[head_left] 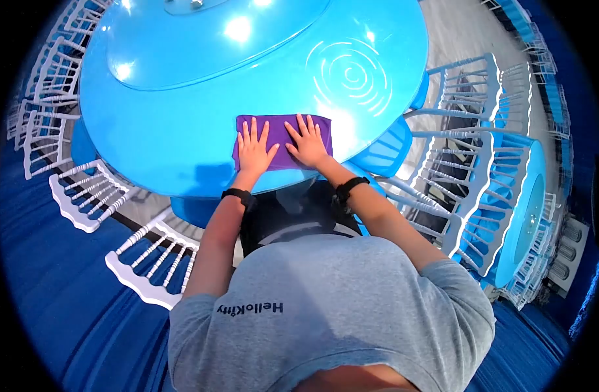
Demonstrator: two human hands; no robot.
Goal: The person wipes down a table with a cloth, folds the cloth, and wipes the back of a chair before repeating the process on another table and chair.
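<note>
A purple cloth [283, 160] lies spread flat on the glossy blue round table [162, 130], close to its near edge. My left hand [254, 147] rests palm down on the left part of the cloth, fingers spread. On the right part of the cloth my right hand [307, 142] lies flat too, its fingers apart and pointing away from me. Neither hand grips the cloth. Both wrists wear dark bands.
A raised blue round platform [201, 59] covers the table's far middle. White chairs with blue seats stand around, including one at the near left [152, 264] and one at the right [469, 189]. Another blue table [531, 215] is farther right.
</note>
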